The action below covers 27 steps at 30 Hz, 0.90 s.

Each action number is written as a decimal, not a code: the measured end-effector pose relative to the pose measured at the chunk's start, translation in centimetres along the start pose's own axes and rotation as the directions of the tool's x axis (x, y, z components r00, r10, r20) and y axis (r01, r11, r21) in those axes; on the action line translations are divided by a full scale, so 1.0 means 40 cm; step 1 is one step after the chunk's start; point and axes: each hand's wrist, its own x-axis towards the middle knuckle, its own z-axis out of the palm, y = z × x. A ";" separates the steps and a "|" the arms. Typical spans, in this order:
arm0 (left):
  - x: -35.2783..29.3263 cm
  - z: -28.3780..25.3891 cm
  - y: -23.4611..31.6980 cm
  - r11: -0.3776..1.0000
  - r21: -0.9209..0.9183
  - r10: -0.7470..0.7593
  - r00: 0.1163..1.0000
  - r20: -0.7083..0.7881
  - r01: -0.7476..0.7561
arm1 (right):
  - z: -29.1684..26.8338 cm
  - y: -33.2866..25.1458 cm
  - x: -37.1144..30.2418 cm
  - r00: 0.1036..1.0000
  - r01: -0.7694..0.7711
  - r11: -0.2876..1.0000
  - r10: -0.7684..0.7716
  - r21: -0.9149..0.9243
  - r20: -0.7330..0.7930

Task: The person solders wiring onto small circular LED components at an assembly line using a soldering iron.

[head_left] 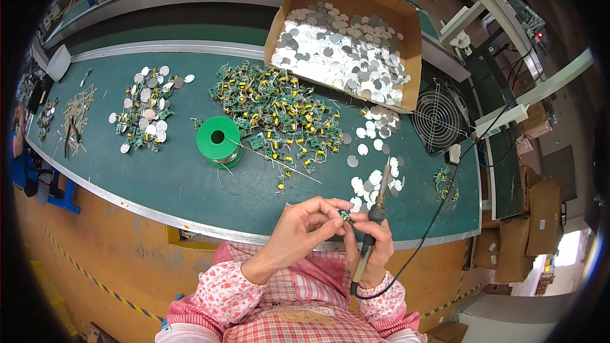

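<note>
Hands, 2, bare, all bearings taken from them with 12 o'clock straight across the bench [146, 178]. Left hand [305, 225]: fingers bent, fingertips pinched on 1 small green circuit board [345, 215], held up over the bench's near edge. Right hand [382, 245]: curled around 1 soldering iron [377, 213], thumb and forefinger close against the same board; the iron's tip points to 1 o'clock, apart from the board. At 12: 1 open cardboard box [406, 25] of white and grey discs [343, 51], overlapping past my counting. At 1: loose discs [363, 149], at least 15. Between 1 and 2: 1 black fan [438, 117]. At 2: 1 cluster of boards [445, 184], number unclear. At 11: 1 heap of boards with yellow parts [273, 108], uncountable from here. At 10: 1 green spool [206, 141]; farther out, 1 mixed pile of boards and discs [146, 108]; farthest, 1 white bowl [58, 63].
</note>
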 end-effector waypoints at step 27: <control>-0.064 -0.013 -0.010 0.799 0.594 0.036 0.981 -0.192 0.087 | 0.017 0.008 -0.076 0.999 -0.027 0.996 0.025 0.082 0.024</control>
